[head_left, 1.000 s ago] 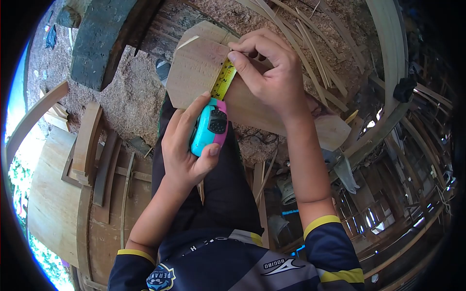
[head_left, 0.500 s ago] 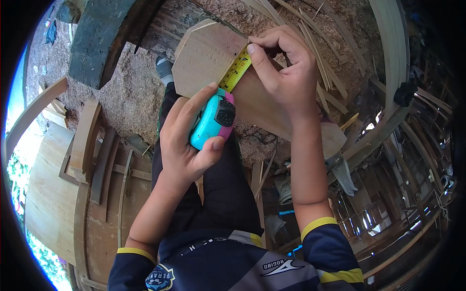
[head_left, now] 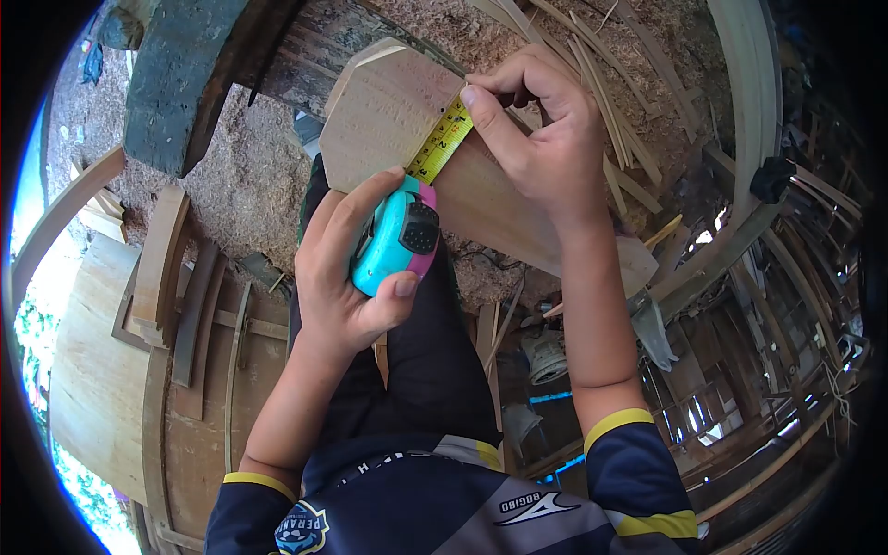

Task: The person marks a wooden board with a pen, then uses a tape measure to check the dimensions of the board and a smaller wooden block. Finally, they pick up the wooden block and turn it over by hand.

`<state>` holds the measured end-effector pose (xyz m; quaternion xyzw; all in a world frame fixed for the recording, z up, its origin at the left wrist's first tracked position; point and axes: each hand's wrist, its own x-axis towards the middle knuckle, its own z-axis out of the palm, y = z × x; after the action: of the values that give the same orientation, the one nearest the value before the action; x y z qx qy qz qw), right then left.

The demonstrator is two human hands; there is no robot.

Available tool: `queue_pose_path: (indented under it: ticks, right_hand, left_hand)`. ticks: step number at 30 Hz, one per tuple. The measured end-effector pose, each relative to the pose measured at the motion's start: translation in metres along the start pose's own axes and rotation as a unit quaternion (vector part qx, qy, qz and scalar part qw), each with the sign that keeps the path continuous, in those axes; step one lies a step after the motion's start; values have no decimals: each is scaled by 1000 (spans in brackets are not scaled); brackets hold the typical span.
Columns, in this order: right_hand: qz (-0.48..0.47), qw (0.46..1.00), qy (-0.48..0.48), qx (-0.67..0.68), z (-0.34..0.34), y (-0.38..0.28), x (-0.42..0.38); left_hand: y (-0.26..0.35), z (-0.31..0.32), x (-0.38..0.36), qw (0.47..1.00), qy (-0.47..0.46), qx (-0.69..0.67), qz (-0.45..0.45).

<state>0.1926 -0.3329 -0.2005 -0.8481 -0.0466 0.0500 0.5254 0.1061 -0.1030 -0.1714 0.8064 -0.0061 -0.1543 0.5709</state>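
Observation:
My left hand (head_left: 338, 250) is wrapped round a turquoise and pink tape measure (head_left: 388, 242), its index fingertip by the tape's mouth. A short length of yellow blade (head_left: 442, 148) runs out across a wooden board (head_left: 384, 111) with cut corners. At the blade's far end, by the board's upper edge, my right hand (head_left: 541, 125) pinches the tip between thumb and index finger. The board extends beneath my right forearm to the lower right.
A thick dark timber (head_left: 185, 83) stands at the upper left. Curved wood pieces (head_left: 162, 264) lean at the left beside a plywood sheet (head_left: 97, 370). Thin wood strips (head_left: 615, 102) lie on shavings at the upper right. A clear plastic bag (head_left: 655, 338) hangs at the right.
The tape measure and my left hand have shifted slightly left, and the board's near end has moved a little left too. My right hand keeps its pinch on the blade's tip.

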Motion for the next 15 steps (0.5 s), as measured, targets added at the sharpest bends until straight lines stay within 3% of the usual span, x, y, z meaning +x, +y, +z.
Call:
queue_pose_path:
  ticks: [2, 15]
  right_hand:
    - [-6, 1000, -1, -2, 0, 0, 1]
    - [-15, 1000, 8, 9, 1, 1, 0]
  left_hand:
    - [-5, 5, -1, 999, 22, -11, 33]
    - [-8, 7, -3, 999, 19, -29, 16]
